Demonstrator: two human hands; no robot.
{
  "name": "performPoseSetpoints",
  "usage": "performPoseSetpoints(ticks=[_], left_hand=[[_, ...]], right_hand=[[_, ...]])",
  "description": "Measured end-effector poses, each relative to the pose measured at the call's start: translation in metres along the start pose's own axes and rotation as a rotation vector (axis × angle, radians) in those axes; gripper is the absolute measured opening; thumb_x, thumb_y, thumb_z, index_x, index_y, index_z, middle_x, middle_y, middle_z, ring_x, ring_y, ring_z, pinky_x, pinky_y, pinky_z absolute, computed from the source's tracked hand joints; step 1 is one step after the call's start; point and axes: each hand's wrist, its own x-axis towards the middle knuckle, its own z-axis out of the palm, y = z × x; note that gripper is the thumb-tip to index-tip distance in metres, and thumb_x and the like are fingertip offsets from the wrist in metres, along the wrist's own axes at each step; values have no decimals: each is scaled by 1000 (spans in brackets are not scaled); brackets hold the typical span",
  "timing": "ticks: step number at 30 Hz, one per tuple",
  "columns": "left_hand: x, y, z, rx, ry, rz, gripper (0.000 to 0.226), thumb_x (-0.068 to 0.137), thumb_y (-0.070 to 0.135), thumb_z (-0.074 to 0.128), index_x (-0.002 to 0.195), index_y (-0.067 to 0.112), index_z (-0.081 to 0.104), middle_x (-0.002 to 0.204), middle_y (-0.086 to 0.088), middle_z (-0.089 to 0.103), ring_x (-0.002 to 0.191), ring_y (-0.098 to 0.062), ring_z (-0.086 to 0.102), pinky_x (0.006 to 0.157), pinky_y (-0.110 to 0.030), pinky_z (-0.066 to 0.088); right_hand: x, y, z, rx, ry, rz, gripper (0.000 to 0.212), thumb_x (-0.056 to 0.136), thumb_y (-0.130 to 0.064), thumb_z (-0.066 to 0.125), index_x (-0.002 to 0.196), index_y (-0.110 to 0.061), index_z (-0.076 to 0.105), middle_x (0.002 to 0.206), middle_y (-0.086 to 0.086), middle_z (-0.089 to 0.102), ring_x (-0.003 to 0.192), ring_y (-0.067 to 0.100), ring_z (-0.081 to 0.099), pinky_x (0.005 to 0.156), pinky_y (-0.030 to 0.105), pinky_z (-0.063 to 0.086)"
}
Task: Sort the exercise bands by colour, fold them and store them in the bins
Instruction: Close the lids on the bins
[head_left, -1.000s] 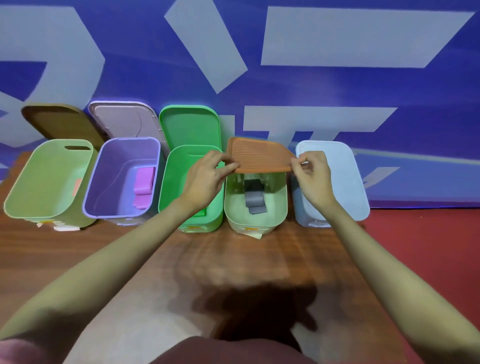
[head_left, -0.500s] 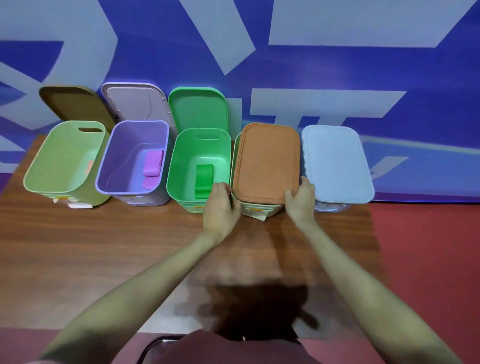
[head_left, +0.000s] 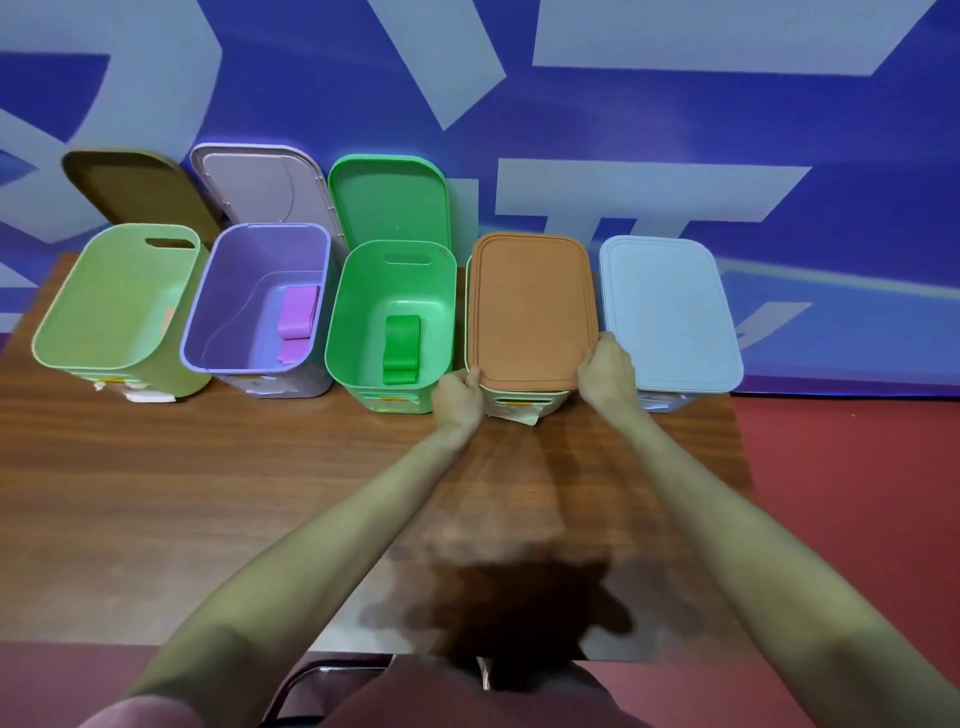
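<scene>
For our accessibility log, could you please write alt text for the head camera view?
Both hands, left hand and right hand, hold the near corners of an orange lid on the fourth of five bins; a purple band and green band lie in open bins.

Orange lid (head_left: 531, 310) no longer held tilted in the air above the pale green bin (head_left: 524, 402); now flat on its rim, closing it, so the grey band seen inside a second ago is hidden. Left hand (head_left: 459, 399) moved from the lid's far left edge down to the near left corner, fingers curled at the lid and bin rim. Right hand (head_left: 605, 375) shifted from pinching the right edge to the near right corner, fingers wrapped over the lid's side, just beside the light blue lid (head_left: 670, 312).
</scene>
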Motion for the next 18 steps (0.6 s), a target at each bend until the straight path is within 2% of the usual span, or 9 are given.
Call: performPoseSetpoints(ticks=[6,9,11,12,14,16,18], left_hand=[[2,0,-6,-46,-45,41,32,99,21,45,107,-1,67,106,-21,68,102,-33,62,78,-30,44],[2,-1,-13,-65,-83,62,33,98,24,48,120,2,62,121,-16,64,115,-30,58,88,-28,43],[1,0,-17,-98,-83,45,42,97,27,50,129,1,54,131,-14,57,124,-27,52,103,-31,41],[2,0,-18,-132,-88,38,45,96,29,51,131,1,51,133,-14,56,125,-27,52,106,-36,40],[3,-3,-16,-175,-84,41,52,94,38,50,132,3,52,133,-13,57,123,-26,54,105,-43,43],[1,-2,-14,-144,-92,76,49,95,37,49,131,3,53,132,-12,58,123,-24,53,105,-36,42],[-2,2,-15,-108,-82,110,40,97,25,49,130,2,53,130,-12,59,122,-24,53,100,-27,41]], right_hand=[[2,0,-6,58,-8,-1,19,94,-8,40,106,2,51,111,24,59,101,42,57,74,35,41],[5,2,-8,167,13,0,17,92,-7,38,98,0,51,102,20,62,72,41,65,66,40,53],[4,4,-10,204,3,5,21,95,-7,36,102,4,51,96,16,60,48,32,60,51,34,50],[2,5,-10,210,-3,4,22,96,-7,35,103,5,51,94,16,59,43,27,56,48,31,47],[-2,9,-9,218,-4,-21,23,97,-7,33,102,6,51,91,18,60,40,23,54,50,32,49],[-4,11,-5,244,4,-54,24,98,-7,32,101,6,51,87,21,60,40,23,53,54,36,52],[-5,14,1,246,13,-84,24,98,-8,33,102,5,53,93,23,60,43,27,55,51,36,52]])
